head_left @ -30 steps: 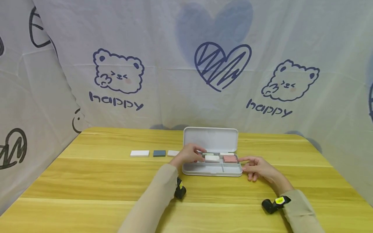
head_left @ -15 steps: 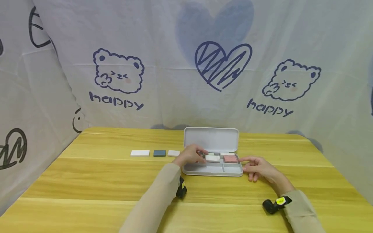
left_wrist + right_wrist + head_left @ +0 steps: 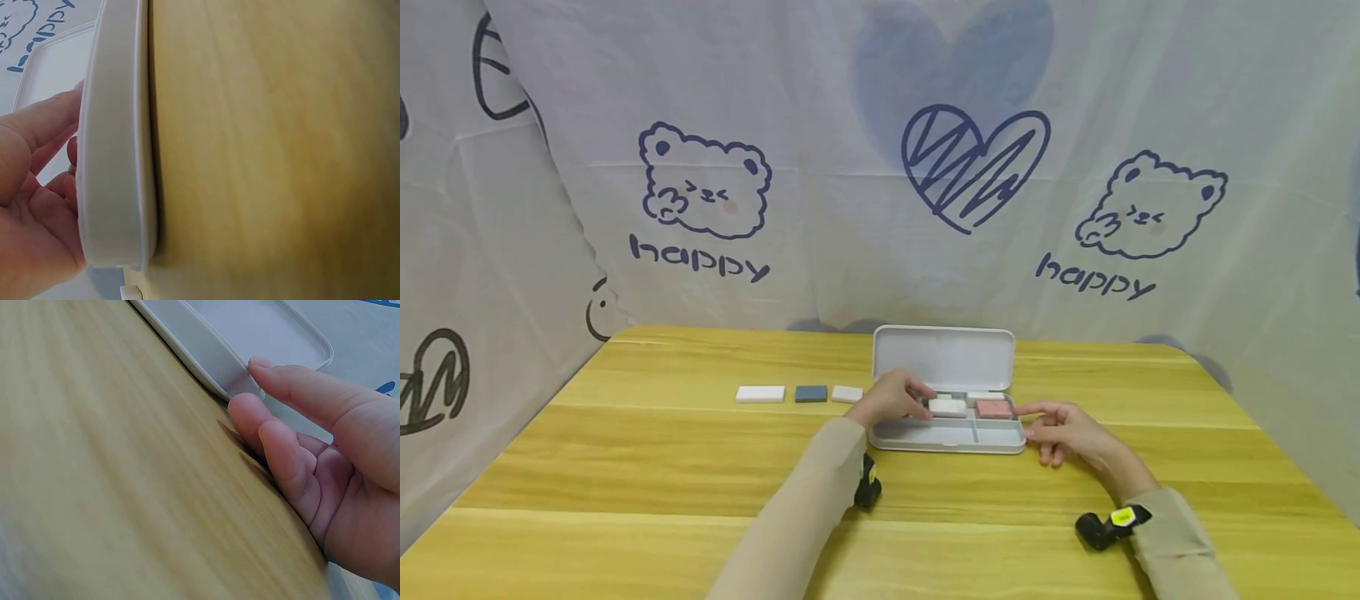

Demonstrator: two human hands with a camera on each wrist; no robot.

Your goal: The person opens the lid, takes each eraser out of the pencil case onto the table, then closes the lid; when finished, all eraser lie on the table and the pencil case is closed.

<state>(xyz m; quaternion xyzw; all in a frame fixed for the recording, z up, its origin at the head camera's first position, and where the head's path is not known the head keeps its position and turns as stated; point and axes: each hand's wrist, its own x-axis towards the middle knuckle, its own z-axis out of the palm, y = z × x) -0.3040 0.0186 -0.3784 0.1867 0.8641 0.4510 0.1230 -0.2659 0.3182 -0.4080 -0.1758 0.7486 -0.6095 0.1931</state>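
White case [image 3: 947,447] on the desk [image 3: 700,508], lid [image 3: 943,358] raised behind. Left hand [image 3: 893,396] reaches in at the case's left end; cannot tell whether its grip pinches anything, fingertips hidden. Right hand [image 3: 1075,433] at the opposite end, index straight to the case wall, grip loose and grasping nothing.

Step in hand seems to be handling blocks inside. Best to brace the right end lightly so the case doesn't slide, work the left fingers straight up or down, and avoid nudging the white block [image 3: 947,408] just beside them.

Contents: rear part holds that white block, pink block [image 3: 994,409], pale greenish block [image 3: 940,397], cream block [image 3: 985,397]. Front wide and narrow compartments: no block visible. Left of the case, in a row: long white block [image 3: 760,394], blue-grey block [image 3: 811,393], short white block [image 3: 847,394].
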